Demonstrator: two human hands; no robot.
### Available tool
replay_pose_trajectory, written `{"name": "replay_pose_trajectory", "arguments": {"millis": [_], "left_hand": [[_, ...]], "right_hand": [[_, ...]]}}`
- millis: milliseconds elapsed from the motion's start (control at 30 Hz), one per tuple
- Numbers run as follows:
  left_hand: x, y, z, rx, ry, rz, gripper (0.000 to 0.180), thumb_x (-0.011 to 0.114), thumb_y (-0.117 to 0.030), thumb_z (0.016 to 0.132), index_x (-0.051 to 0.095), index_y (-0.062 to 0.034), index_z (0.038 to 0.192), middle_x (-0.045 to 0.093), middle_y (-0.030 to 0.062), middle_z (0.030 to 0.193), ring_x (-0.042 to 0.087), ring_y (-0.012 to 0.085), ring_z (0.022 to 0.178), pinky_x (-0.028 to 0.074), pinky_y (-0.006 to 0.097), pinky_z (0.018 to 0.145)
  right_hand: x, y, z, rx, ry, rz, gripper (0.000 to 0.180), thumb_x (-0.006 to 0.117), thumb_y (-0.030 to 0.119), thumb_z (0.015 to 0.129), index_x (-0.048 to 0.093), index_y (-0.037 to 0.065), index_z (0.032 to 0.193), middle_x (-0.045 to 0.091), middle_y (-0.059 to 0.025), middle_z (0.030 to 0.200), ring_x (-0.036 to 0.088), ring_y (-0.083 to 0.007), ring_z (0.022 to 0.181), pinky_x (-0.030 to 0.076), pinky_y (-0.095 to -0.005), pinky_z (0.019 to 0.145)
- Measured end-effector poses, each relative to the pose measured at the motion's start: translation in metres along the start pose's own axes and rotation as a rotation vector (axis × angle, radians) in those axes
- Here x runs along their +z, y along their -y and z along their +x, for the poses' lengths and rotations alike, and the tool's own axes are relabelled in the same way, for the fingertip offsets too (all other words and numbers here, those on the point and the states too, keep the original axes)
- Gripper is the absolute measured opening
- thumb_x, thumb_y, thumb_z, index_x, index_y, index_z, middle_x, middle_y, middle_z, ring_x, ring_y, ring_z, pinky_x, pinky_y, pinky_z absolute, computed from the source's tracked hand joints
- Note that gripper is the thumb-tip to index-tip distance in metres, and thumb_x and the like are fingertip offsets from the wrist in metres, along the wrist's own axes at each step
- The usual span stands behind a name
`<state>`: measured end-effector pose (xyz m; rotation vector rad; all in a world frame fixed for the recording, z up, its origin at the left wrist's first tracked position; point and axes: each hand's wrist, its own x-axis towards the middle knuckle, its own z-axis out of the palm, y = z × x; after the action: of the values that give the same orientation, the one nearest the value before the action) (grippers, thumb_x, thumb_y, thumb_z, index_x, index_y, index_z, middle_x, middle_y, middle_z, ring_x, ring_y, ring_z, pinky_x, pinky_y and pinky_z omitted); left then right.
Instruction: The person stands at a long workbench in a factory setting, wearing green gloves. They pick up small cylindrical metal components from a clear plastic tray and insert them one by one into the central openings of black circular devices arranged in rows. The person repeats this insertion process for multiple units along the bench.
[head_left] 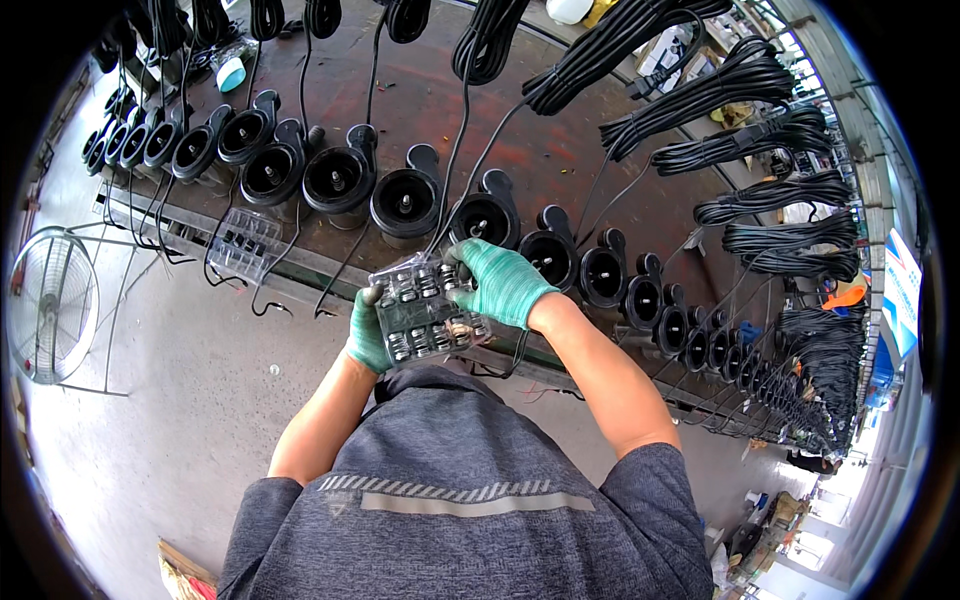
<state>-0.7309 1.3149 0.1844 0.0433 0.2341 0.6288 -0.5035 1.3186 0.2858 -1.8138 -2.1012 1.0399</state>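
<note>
Your L hand (370, 332) pinches the clear tray (408, 316) at its side, prob. so no metal bits (420, 340) spill. Your R hand (497, 283) curls over its far R corner; can't tell if it pinches any. Tray's up by the table (420, 115) w/ black cups (405, 204).

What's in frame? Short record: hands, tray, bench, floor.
left hand: green-gloved, gripping clear tray's left side
right hand: green-gloved, fingers at tray's upper right; grip unclear
clear tray: rows of small metal parts
bench: row of black round housings, second clear tray at left
floor: caged fan, far left
</note>
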Motion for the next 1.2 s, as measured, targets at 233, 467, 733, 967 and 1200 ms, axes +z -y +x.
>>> {"name": "replay_pose_trajectory", "arguments": {"millis": [233,467,733,967,1200], "left_hand": [[-0.016,-0.004,-0.011,-0.003,-0.074,-0.002,0.095,0.078,-0.056,0.077,0.051,-0.0074,0.153,0.058,0.0192,0.149,0.060,0.0409,0.132,0.051,0.061,0.110],[-0.023,-0.006,-0.008,0.004,-0.068,0.014,0.096,0.079,-0.058,0.076,0.051,-0.0076,0.152,0.058,0.0200,0.149,0.060,0.0413,0.132,0.051,0.061,0.110],[-0.021,-0.010,-0.005,0.002,-0.088,0.031,0.094,0.077,-0.060,0.079,0.052,-0.0080,0.152,0.059,0.0204,0.148,0.061,0.0406,0.131,0.053,0.060,0.109],[-0.010,-0.010,0.005,-0.031,-0.090,0.039,0.094,0.071,-0.070,0.084,0.051,-0.0107,0.153,0.059,0.0176,0.149,0.061,0.0377,0.132,0.052,0.057,0.110],[-0.005,-0.010,0.019,-0.079,-0.028,0.005,0.093,0.065,-0.074,0.086,0.050,-0.0124,0.154,0.058,0.0166,0.151,0.060,0.0375,0.134,0.051,0.059,0.111]], "right_hand": [[-0.029,-0.059,0.016,0.363,-0.194,0.617,0.027,0.078,0.018,0.093,0.065,0.002,0.111,0.072,-0.0086,0.085,0.066,-0.0157,0.061,0.055,-0.0308,0.058],[-0.027,-0.075,0.039,0.504,-0.056,0.723,0.026,0.071,0.021,0.099,0.068,0.000,0.114,0.073,-0.0092,0.088,0.064,-0.0159,0.059,0.052,-0.0334,0.056],[-0.022,-0.066,0.044,0.437,-0.175,0.338,0.028,0.058,0.023,0.107,0.070,0.004,0.123,0.077,-0.0170,0.091,0.072,-0.0265,0.069,0.057,-0.0404,0.069],[-0.016,-0.070,0.051,0.091,-0.125,-0.350,0.023,0.067,0.018,0.098,0.067,0.004,0.117,0.070,-0.0200,0.118,0.068,-0.0411,0.109,0.055,-0.0474,0.093],[-0.015,-0.062,0.066,0.146,-0.006,-0.476,0.018,0.064,0.008,0.093,0.067,0.003,0.110,0.073,-0.0236,0.106,0.071,-0.0432,0.101,0.058,-0.0521,0.084]]}}
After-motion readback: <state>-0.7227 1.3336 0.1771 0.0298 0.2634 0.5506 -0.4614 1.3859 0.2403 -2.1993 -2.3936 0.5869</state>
